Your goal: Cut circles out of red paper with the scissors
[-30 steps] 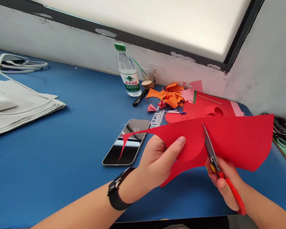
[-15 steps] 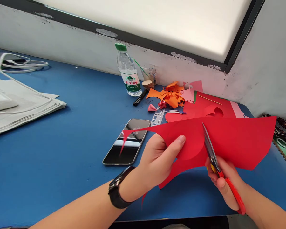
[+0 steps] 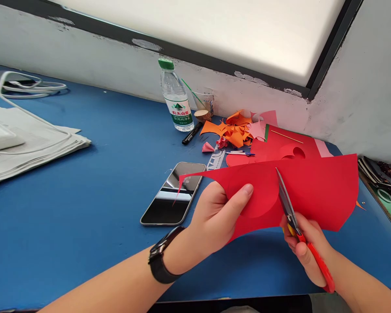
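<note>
My left hand [image 3: 217,217] pinches a large sheet of red paper [image 3: 316,189] above the blue table [image 3: 94,182], thumb on top of a rounded, partly cut shape. My right hand [image 3: 308,250] grips red-handled scissors [image 3: 291,215], whose blades stand in the sheet just right of that shape. A thin red strip hangs from the sheet's left tip over a black phone [image 3: 174,193]. A black watch sits on my left wrist.
Behind the sheet lie more red paper [image 3: 289,148], orange and pink scraps [image 3: 236,128], a metal ruler [image 3: 215,161], a black marker [image 3: 191,133], a water bottle [image 3: 176,98] and a plastic cup [image 3: 203,104]. Newspapers [image 3: 29,148] and white cables lie far left.
The red sheet has turned and drawn in: its right corner sits lower and nearer, and its left tip has shifted right. A lower red point seen earlier is gone. Both hands stay nearly in place.
</note>
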A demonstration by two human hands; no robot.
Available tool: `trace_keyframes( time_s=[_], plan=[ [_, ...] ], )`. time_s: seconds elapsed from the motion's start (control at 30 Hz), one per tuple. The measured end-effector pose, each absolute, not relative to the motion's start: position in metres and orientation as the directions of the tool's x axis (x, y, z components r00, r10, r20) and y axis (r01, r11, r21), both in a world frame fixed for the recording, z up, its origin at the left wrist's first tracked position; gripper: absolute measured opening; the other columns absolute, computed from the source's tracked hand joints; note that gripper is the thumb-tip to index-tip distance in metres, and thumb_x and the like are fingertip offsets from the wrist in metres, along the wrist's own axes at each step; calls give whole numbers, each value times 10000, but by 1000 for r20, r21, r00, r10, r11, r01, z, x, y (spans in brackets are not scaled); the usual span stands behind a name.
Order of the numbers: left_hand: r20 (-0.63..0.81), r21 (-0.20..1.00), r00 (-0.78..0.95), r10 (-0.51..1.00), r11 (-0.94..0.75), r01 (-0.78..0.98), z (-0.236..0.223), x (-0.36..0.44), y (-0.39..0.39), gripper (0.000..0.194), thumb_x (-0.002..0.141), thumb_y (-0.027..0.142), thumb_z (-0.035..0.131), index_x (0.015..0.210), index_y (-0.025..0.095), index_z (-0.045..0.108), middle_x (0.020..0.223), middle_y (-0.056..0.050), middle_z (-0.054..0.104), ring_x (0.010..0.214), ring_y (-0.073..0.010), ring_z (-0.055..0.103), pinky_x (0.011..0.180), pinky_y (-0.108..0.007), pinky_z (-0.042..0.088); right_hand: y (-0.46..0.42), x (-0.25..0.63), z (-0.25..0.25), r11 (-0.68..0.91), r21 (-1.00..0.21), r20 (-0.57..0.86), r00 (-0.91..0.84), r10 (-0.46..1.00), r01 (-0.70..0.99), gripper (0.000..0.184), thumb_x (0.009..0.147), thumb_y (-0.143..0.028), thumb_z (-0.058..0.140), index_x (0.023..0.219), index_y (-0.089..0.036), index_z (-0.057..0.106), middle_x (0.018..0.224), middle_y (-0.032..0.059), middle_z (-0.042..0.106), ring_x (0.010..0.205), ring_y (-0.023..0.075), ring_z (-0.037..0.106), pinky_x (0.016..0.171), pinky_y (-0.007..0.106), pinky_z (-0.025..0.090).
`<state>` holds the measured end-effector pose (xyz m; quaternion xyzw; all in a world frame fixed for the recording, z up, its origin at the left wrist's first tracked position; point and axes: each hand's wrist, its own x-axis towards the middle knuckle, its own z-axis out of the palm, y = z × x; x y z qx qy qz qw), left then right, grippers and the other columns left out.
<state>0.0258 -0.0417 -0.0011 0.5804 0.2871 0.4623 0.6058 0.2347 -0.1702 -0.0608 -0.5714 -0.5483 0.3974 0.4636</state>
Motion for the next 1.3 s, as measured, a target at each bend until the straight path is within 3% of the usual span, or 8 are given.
trace_keyframes(
  time_s=[0.17, 0.33, 0.5, 0.7, 0.97, 1.17, 1.3],
  plan=[
    [174, 971, 423, 889, -83, -223, 0, 26, -41, 252, 953, 393, 725, 853, 172, 794, 783, -81, 801, 751, -279, 782, 641, -305, 661, -173, 229, -62, 68, -952, 107, 116, 988, 300, 669, 959, -935, 421, 1121, -353, 709, 724, -13, 333, 572, 194, 216, 509, 432, 163],
    [179, 972, 422, 889, -93, -217, -4, 25, -41, 283, 971, 417, 713, 843, 176, 789, 805, -84, 809, 732, -264, 760, 638, -302, 655, -171, 237, -59, 28, -964, 50, 78, 996, 264, 652, 910, -936, 561, 1112, -347, 753, 729, -2, 381, 579, 202, 267, 519, 433, 200],
    [170, 975, 433, 885, -87, -204, -6, 23, -42, 322, 997, 449, 685, 857, 181, 796, 812, -84, 807, 724, -260, 756, 639, -307, 652, -167, 246, -57, 14, -969, 14, -2, 1000, 246, 761, 882, -987, 643, 1123, -273, 745, 716, -52, 377, 573, 159, 314, 525, 331, 266],
    [154, 979, 381, 912, -88, -183, -7, 25, -42, 316, 960, 496, 702, 847, 202, 734, 839, -97, 817, 826, -319, 807, 658, -340, 680, -164, 254, -61, 102, -950, 85, -72, 994, 295, 498, 976, -735, 747, 1150, -268, 735, 705, -51, 447, 570, 161, 389, 536, 313, 322],
    [256, 949, 391, 884, -154, -275, -6, 26, -39, 234, 990, 370, 725, 851, 191, 781, 839, -62, 811, 765, -235, 737, 686, -279, 639, -166, 243, -54, 96, -948, 108, 24, 994, 303, 660, 960, -889, 657, 1128, -254, 728, 682, -57, 434, 560, 151, 338, 544, 343, 272],
    [281, 936, 414, 866, -152, -317, -5, 26, -38, 206, 1015, 330, 718, 895, 197, 820, 835, -40, 797, 796, -222, 731, 708, -258, 618, -170, 230, -49, 134, -938, 165, 70, 984, 321, 516, 1067, -785, 474, 1135, -320, 688, 685, -20, 398, 530, 168, 265, 540, 432, 217],
    [263, 943, 389, 883, -149, -299, -7, 25, -39, 248, 1002, 332, 729, 815, 189, 805, 812, -45, 774, 727, -199, 689, 667, -251, 588, -171, 222, -48, 139, -925, 188, 110, 976, 353, 542, 1061, -807, 408, 1108, -326, 651, 677, -31, 330, 547, 172, 222, 538, 445, 188]
  ],
)
